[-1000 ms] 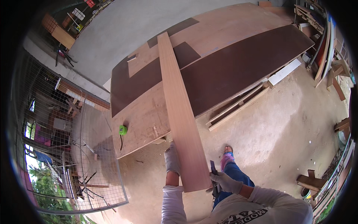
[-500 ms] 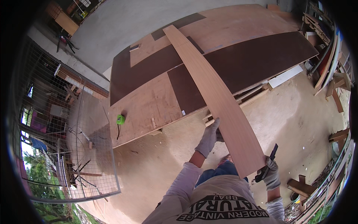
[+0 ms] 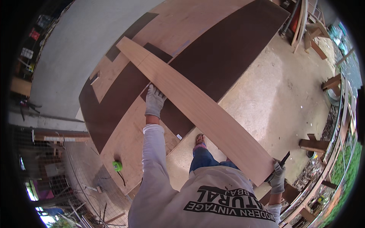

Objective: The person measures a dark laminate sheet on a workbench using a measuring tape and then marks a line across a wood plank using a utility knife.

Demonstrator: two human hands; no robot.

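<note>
A long, pale reddish wooden board (image 3: 190,102) lies slantwise, its far end over the panel-covered worktop and its near end in front of my body. My left hand (image 3: 155,102), in a light grey glove, is at the board's left edge near its far half, fingers against the edge and thumb side hidden. At the near right corner, my gloved right hand (image 3: 278,178) is closed around a slim black tool (image 3: 284,159) and against the board's end. The tool's kind cannot be made out, and the fingers are partly hidden.
Dark brown panels (image 3: 228,49) and paler sheets cover the low worktop. A green tape measure (image 3: 117,166) lies near its left corner, and a small block (image 3: 95,78) farther back. Wooden offcuts (image 3: 314,144) stand at right. Wire mesh (image 3: 76,182) is at left. My foot (image 3: 200,139) is beside the worktop.
My left hand has moved forward along the board toward its far half. I have stepped closer to the worktop, and the view has turned. The right hand stays at the near corner.
</note>
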